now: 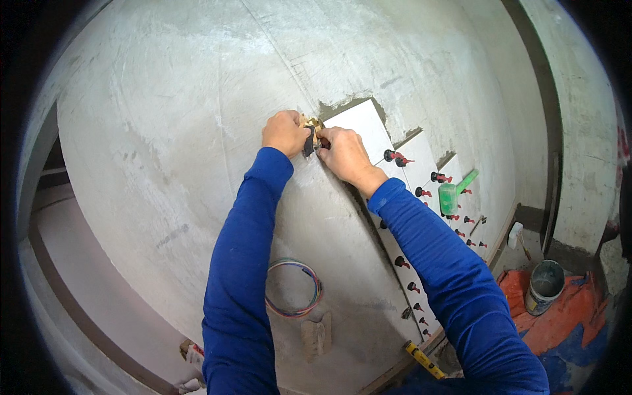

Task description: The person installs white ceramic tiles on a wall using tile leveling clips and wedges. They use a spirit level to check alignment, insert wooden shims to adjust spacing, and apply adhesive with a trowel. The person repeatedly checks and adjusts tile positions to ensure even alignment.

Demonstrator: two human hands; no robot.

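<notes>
Both my hands work close together at the wall, by the upper left corner of a white tile. My left hand is closed, its fingertips pinching a crumpled, shiny tan-and-black piece that looks like sheet or tape. From the other side my right hand reaches in with curled fingers, pressed together at the same spot. What its fingertips hold is too small to make out. The black part of the piece hangs down between the hands.
Black-and-red tile levelling clips dot the tiles on the right, with a green mallet among them. A wire coil is below my hands. Lower right are a yellow spirit level, a bucket and orange sheeting.
</notes>
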